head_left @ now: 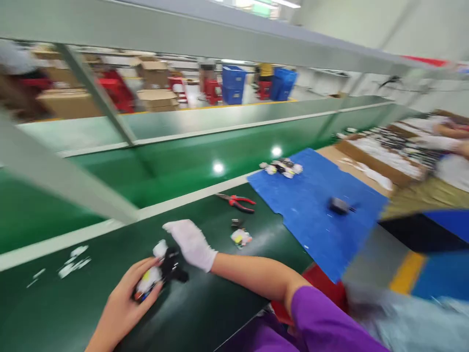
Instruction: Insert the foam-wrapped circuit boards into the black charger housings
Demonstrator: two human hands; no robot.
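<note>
My left hand [122,305], bare, grips a small bundle of black and white parts [157,274] with a yellow spot, low on the dark green worktable [205,313]. My right hand [190,243] wears a white glove and rests flat just right of the bundle, fingers extended, touching its black end. Whether the gloved fingers hold any part is unclear. Red-handled pliers [236,201] lie beyond the hands. A small white and yellow piece [241,237] and a tiny black piece [236,223] lie to the right of the glove.
A blue sheet [311,215] to the right carries a pile of white parts [282,167] and a dark object [339,206]. A green conveyor belt [164,171] runs behind. Another person's arms [449,131] work at cardboard trays [381,161] far right. White scraps [71,264] lie at left.
</note>
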